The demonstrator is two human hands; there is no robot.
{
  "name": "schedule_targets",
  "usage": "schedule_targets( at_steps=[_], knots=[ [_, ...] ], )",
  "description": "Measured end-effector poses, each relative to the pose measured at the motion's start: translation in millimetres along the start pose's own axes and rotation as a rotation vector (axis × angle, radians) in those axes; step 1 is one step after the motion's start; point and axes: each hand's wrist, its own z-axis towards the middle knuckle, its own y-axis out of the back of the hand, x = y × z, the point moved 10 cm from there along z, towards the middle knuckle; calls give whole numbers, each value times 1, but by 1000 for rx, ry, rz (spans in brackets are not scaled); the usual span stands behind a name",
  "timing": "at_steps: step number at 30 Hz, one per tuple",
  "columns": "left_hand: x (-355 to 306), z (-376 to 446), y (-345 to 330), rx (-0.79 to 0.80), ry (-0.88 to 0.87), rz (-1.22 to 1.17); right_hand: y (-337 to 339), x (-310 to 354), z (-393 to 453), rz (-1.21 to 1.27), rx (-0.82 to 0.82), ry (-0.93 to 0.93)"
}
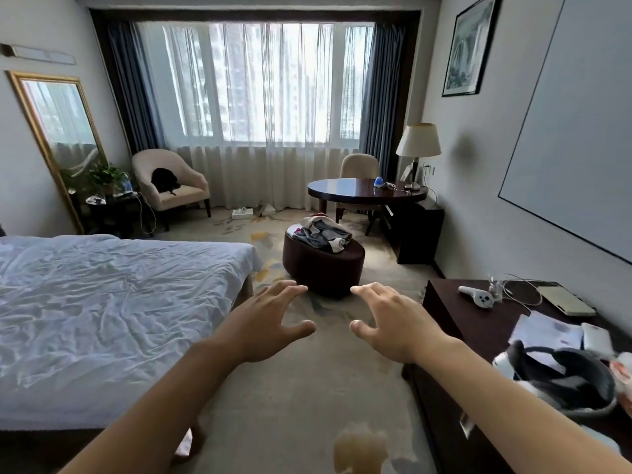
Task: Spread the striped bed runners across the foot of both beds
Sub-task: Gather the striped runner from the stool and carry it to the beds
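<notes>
Both bare hands were stretched forward over the patterned carpet, the left hand (pixel 270 323) and right hand (pixel 393 323) spread wide and holding nothing. A heap of crumpled striped fabric (pixel 321 234), possibly the runners, lay ahead of the fingertips on a dark brown oval ottoman (pixel 323 265), well apart from them. The bed with wrinkled white sheets (pixel 102 302) stood to the left, its foot bare

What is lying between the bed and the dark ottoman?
In the head view, only patterned carpet lies between the bed and the dark ottoman; nothing stands on that stretch.
</notes>
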Motion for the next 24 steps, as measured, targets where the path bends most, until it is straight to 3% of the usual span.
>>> schedule_targets(
  at_steps=[9,24],
  knots=[
    [93,228,-19,63,-55,22,-42,-84,222,29,3,-50],
    [270,590,-71,119,61,26,-123,-246,602,50,57,2]
  ],
)
